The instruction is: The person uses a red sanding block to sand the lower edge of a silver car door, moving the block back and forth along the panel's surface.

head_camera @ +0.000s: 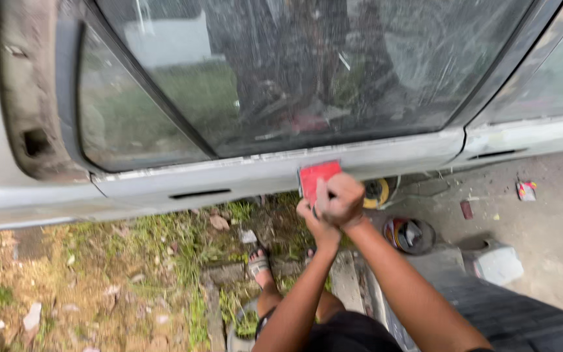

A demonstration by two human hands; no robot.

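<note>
Seen from above, a person presses a small red sanding sheet (318, 177) flat against the grey car door (262, 175), just below the window glass (281, 72). The right hand (341, 199) is clenched over the sheet's lower right part, fingers curled tight. The left hand (313, 218) sits just beneath and behind it; its fingers are mostly hidden, so I cannot tell whether they grip the sheet or only brace the other hand. The sheet looks thin, light and bendable, probably best held by flat pressure from palm and fingertips rather than pinched at an edge. The door panel runs left and right with open room along it; the trim edge lies just above. Near the feet, a sandalled foot (259, 264) stands on grass, and a round yellow object (376, 193) lies right of the hands.
</note>
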